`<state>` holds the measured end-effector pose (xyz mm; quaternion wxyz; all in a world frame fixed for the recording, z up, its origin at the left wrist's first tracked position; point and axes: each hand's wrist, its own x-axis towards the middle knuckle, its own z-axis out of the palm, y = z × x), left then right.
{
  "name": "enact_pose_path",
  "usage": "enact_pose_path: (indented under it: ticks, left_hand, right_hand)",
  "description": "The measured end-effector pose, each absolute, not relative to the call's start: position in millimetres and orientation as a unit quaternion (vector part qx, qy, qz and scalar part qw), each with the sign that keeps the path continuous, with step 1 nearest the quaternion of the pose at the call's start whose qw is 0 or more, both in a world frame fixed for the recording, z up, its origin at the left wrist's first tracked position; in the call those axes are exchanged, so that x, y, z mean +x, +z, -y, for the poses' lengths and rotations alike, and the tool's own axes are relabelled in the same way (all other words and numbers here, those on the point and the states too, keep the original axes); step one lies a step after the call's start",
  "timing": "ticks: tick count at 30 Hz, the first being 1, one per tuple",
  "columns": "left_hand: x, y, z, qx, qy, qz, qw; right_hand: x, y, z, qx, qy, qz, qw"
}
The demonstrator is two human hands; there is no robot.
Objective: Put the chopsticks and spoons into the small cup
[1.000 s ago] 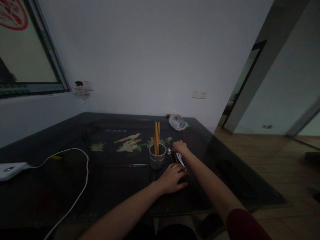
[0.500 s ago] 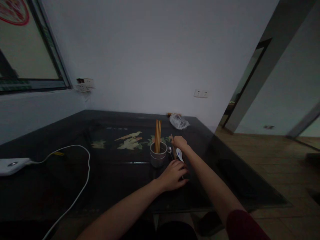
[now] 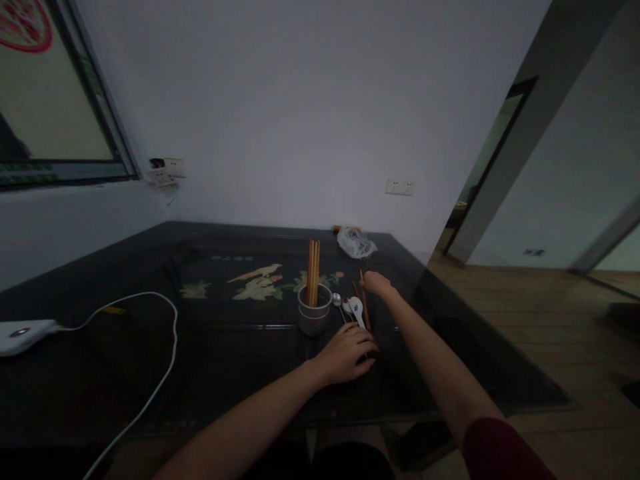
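My right hand (image 3: 377, 283) is closed, pinching the far end of a brown wooden chopstick (image 3: 365, 308). Another chopstick lies close on its left. Over the near ends of these utensils rests my left hand (image 3: 347, 353), its fingers bent and a gap between them and the thumb; what lies under the palm is hidden. Side by side beyond those fingers are a white spoon (image 3: 357, 308) with a blue mark and a metal spoon (image 3: 337, 300). A further spoon head shows partly between them. Left of the spoons stands a grey cup (image 3: 315, 321) with several upright chopsticks (image 3: 313, 273) in it.
A crumpled clear plastic bag (image 3: 356, 244) lies at the far edge of the dark glossy table (image 3: 225, 373). At the left, a white device (image 3: 25, 337) has a white cable (image 3: 176, 327) running to the near edge. A wall stands behind the table.
My right hand has moved right and slightly nearer, away from the spoons. The chopsticks and spoon heads now show more clearly. My left hand stays nearly in place.
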<state>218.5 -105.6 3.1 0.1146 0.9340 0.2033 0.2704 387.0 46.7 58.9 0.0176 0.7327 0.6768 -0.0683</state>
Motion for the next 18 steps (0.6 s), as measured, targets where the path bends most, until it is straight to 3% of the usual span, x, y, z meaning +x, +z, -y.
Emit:
enact_pose_path:
  ticks: [18]
  left_hand:
    - [218.0, 4.9, 105.3, 0.935, 0.26, -0.202, 0.131]
  right_hand:
    - [386.6, 28.8, -42.9, 0.739, -0.08, -0.668, 0.033]
